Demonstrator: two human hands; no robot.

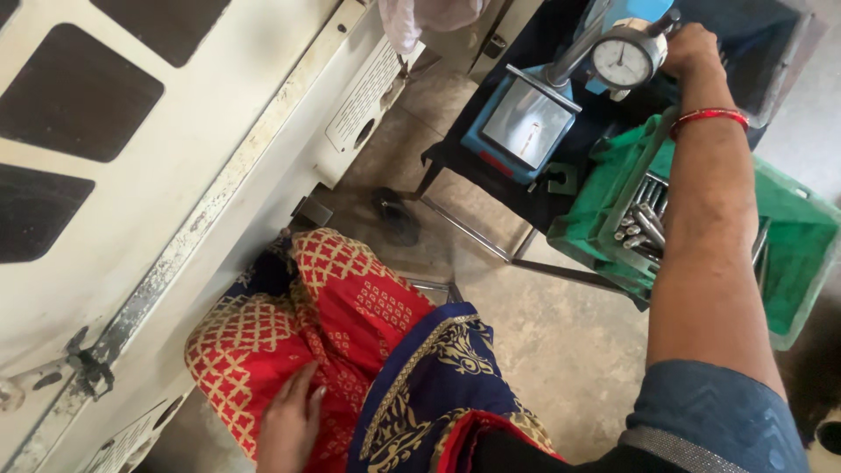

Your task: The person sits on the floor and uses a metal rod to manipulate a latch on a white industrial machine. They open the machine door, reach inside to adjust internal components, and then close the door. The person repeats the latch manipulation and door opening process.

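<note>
We see the right hand (692, 48) stretched to the upper right of the frame, resting at the back of a dial gauge (624, 60) on its stand. The fingers are hidden behind the gauge body & column, so we can't tell if they are curled round sth or just lying against it. The gauge's round white face sits just left of the hand, touching or nearly so; its column runs at a slant from the dial down-left to the blue base (517, 123) w/ a shiny plate, all on a dark bench (491, 171).

Below the forearm, right of centre, a green crate (788, 254) holds metal rods (646, 223), long axes running roughly from lower left to upper right, lying under the wrist w/ the red bangle (708, 117). The right hand is by far the nearer one to both gauge & rods.

The left hand (291, 425) is at the bottom left-centre, flat on red patterned cloth (307, 315) over the lap, fingers together & loose, holding nothing. A white machine panel (158, 175) fills the upper left.
</note>
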